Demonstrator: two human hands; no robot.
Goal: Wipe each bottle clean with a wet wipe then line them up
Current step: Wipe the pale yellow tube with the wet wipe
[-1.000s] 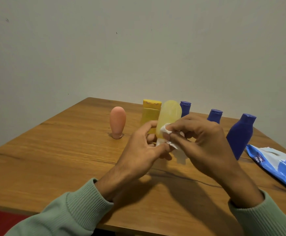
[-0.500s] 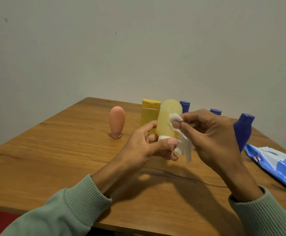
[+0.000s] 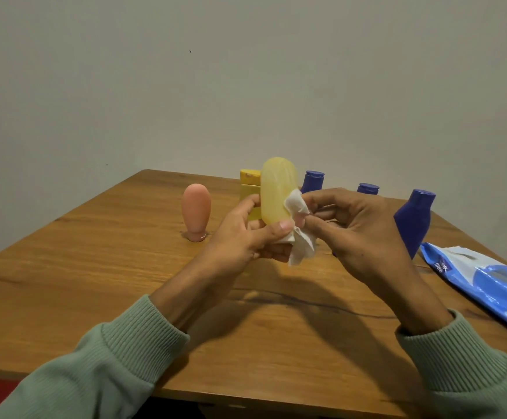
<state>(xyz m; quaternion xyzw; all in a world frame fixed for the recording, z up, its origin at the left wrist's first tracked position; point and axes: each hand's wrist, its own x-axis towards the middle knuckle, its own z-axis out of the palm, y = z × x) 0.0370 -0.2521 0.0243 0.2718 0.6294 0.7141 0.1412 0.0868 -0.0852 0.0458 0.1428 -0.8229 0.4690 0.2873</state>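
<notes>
- Pale yellow bottle [image 3: 276,192]: held upright, clear of the table [image 3: 95,267], over its middle and in front of the bottles at the back.
- Left hand [image 3: 240,237]: grips the bottle's lower end, thumb across the front, fingers curled behind.
- Right hand [image 3: 361,231]: pinches the wet wipe [image 3: 299,207] between thumb and fingertips and presses it to the bottle's right flank. A loose tail of wipe hangs below the left thumb.
- Step in hand, as I read it: wiping this bottle, upper body not yet covered.
- Peach bottle [image 3: 196,211]: stands alone at the left, well apart from the rest.
- Yellow flat-capped bottle [image 3: 250,182]: stands just behind the held one, partly hidden.
- Three blue bottles: one small [image 3: 313,181], one showing only its cap [image 3: 367,189] behind the right hand, one large [image 3: 415,222] at the right. They form a loose row along the far edge.
- Wipes pack [image 3: 488,279]: lies flat at the right edge, near the large blue bottle.
- Progress: cannot tell which standing bottles are already wiped. The spacing is uneven, so the final line-up looks unfinished.
</notes>
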